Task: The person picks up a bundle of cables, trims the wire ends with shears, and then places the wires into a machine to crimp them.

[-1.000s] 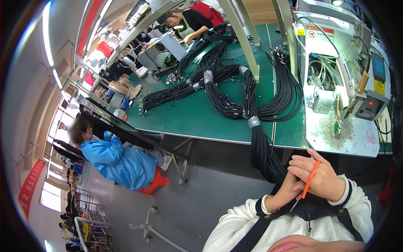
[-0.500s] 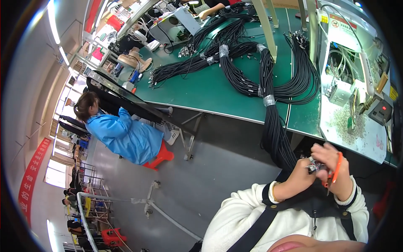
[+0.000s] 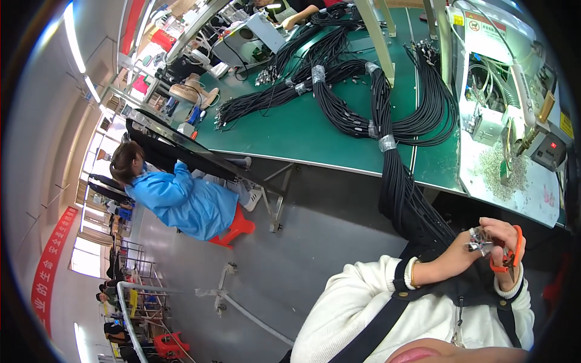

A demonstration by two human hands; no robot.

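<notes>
My left hand (image 3: 449, 261) is closed around the end of a thick bundle of black cables (image 3: 399, 181). Shiny metal connectors (image 3: 481, 241) stick out of that grip. My right hand (image 3: 501, 233) is right beside them, its fingers curled against the connector ends. Orange-handled scissors (image 3: 518, 245) hang in the right hand, with the loops around or against its fingers and the blades pointing down toward the wrist. The bundle runs down off the bench edge toward my lap, bound with a clear wrap (image 3: 387, 143) higher up.
More cable bundles (image 3: 342, 112) lie on the green bench (image 3: 272, 136). At right stands a machine (image 3: 502, 127) with a white tray (image 3: 535, 206) of metal scraps. A person in blue (image 3: 184, 196) sits on a red stool (image 3: 237, 228); another person's hand (image 3: 290, 23) shows behind.
Both my hands have shifted right with the cable ends and scissors. The right fingers have closed in from a blurred, raised position to rest by the connectors.
</notes>
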